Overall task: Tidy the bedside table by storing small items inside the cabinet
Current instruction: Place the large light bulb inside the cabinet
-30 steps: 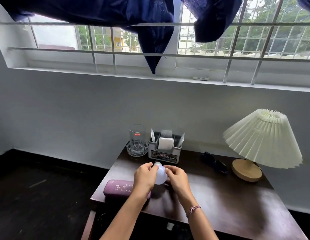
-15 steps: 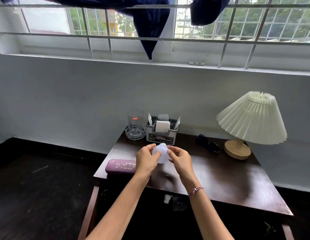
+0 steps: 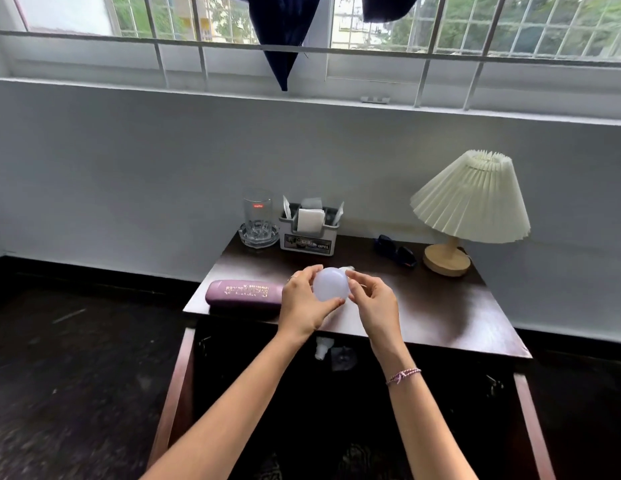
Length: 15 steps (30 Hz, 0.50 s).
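Observation:
A white light bulb [image 3: 330, 284] is held above the front of the dark wooden bedside table [image 3: 440, 306]. My left hand [image 3: 302, 303] grips its round dome from the left, and my right hand [image 3: 373, 301] holds its far end from the right. A purple case [image 3: 243, 293] lies on the table's front left corner. Below the tabletop the cabinet [image 3: 337, 410] is open and dark inside, with two small pale items [image 3: 333, 351] near its top front. Both cabinet doors [image 3: 177, 386] stand swung outward.
At the back of the table stand a glass on a clear dish [image 3: 258, 223], a grey organiser with white packets [image 3: 309, 230], dark sunglasses [image 3: 395, 254] and a pleated cream lamp [image 3: 470, 202]. A white wall and barred window rise behind. Dark floor lies to the left.
The view has tilted down and back, showing more of the open cabinet. Both hands have lifted the bulb off the table and turned its dome toward me.

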### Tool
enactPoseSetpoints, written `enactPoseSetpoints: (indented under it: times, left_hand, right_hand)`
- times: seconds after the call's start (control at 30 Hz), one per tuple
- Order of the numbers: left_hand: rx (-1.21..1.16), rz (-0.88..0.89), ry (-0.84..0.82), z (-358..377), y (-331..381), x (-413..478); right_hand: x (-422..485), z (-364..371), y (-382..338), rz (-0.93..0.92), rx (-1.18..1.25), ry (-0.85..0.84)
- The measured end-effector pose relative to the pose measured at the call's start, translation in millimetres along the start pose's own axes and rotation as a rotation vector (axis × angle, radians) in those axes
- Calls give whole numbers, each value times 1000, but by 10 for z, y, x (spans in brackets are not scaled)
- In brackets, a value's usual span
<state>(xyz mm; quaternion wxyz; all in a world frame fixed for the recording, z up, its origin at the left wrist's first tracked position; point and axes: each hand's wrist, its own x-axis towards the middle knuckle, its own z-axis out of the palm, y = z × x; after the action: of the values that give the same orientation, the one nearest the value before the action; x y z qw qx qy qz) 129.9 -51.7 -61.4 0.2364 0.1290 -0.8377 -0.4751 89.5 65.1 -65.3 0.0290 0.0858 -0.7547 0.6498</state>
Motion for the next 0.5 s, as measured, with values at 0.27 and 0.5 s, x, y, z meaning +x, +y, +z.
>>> enactPoseSetpoints:
  times: [0.27, 0.5]
  left_hand:
    - [-99, 36, -50, 131, 51, -232]
    - [-278, -50, -200, 113, 4, -390]
  right_hand:
    - [-216, -401, 58, -31, -2, 83]
    - [-301, -799, 331, 115, 68, 197]
